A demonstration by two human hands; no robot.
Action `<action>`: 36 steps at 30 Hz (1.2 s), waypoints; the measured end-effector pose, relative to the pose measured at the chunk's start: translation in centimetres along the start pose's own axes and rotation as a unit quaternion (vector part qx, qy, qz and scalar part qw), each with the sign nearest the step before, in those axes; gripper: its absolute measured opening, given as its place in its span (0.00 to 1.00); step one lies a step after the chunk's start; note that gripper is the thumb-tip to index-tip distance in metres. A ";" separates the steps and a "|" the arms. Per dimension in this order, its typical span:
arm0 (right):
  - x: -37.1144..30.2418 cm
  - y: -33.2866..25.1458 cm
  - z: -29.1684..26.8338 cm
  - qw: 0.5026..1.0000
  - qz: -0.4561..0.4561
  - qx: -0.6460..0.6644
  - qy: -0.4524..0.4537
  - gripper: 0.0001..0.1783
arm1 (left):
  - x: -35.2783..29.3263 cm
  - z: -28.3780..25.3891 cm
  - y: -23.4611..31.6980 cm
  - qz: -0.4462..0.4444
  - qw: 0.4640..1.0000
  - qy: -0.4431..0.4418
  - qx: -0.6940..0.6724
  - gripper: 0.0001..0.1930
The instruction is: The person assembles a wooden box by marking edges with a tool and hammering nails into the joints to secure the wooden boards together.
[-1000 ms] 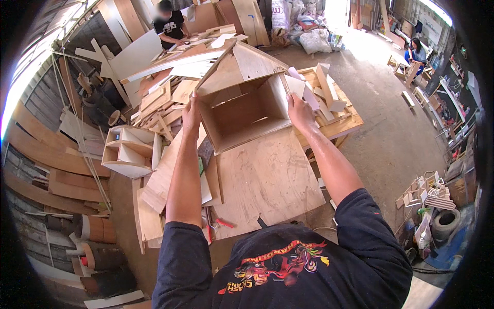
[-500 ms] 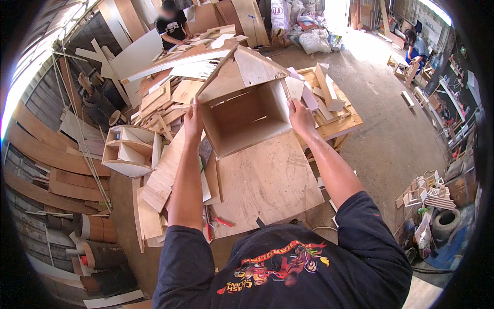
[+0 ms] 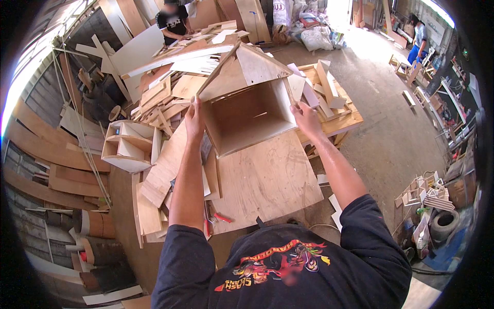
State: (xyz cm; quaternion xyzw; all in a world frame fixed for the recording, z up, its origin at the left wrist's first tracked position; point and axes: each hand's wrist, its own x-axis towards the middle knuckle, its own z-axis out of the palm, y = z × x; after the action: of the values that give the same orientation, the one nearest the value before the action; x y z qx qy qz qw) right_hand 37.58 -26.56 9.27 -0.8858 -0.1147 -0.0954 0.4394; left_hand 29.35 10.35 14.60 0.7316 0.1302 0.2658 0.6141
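Between my two hands is a small house-shaped wooden box, with a peaked gable and a wide open front that faces me. The fingers of my left hand are closed on its left side wall. On the opposite wall, my right hand grips the edge, thumb at the front. Through the opening the brown inner back panel shows, with narrow slits of light. The box is over the far part of a plywood worktop; whether its base touches the board I cannot tell.
Red-handled pliers lie at the worktop's near edge. Wood offcuts are heaped beyond and left, beside a white-and-wood shelf unit. A wooden table with boards stands right. One person works behind the heap; another is far right.
The house-shaped box has shifted very slightly, and my right hand has moved a little to the right and down along its wall. The far-right person has straightened up.
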 end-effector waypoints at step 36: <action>8.1 -7.8 -3.7 0.988 -0.133 -0.070 -0.029 0.41 | -1.7 -0.1 0.9 -0.009 0.997 0.042 0.066 0.32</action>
State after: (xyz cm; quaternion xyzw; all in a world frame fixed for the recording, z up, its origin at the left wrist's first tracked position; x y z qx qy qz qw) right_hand 42.84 -23.98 19.59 -0.8938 -0.2369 -0.1355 0.3559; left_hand 27.79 9.41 15.08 0.7577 0.1799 0.2816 0.5605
